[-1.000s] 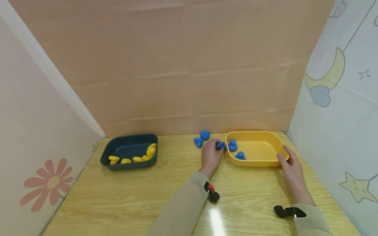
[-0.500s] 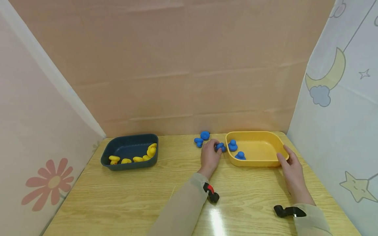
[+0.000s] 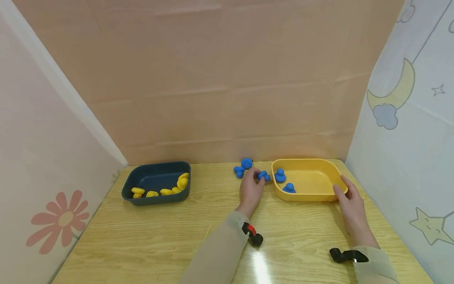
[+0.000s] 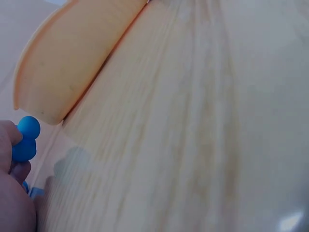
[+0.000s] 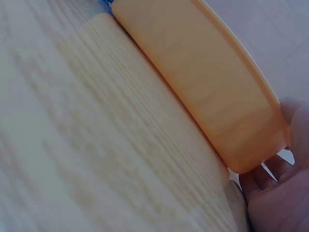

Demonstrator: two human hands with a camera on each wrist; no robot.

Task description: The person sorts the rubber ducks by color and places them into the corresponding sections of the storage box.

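My left hand [image 3: 251,192] pinches a small blue duck [image 3: 263,175] between thumb and fingertips, just left of the yellow tray [image 3: 310,197]. In the left wrist view the blue duck [image 4: 25,147] shows its rounded head and body, apart from the tray wall [image 4: 72,58]. My right hand [image 3: 352,209] holds the tray's right front corner, thumb at the rim. The right wrist view shows its fingers [image 5: 277,169] against the outer side of the tray [image 5: 207,92]. Inside the tray, at its left end, sit two blue ducks [image 3: 280,176].
Two more blue ducks [image 3: 246,163] lie beyond the left hand near the back wall. A dark blue tray [image 3: 156,202] with several yellow ducks [image 3: 182,183] stands at the left on the wooden table [image 3: 142,240]. Printed cloth walls [image 3: 408,165] stand close on both sides.
The left hand has shifted slightly left and nearer the body, and the pinched duck has turned and moved slightly away from the tray. The right hand and the tray stay put.
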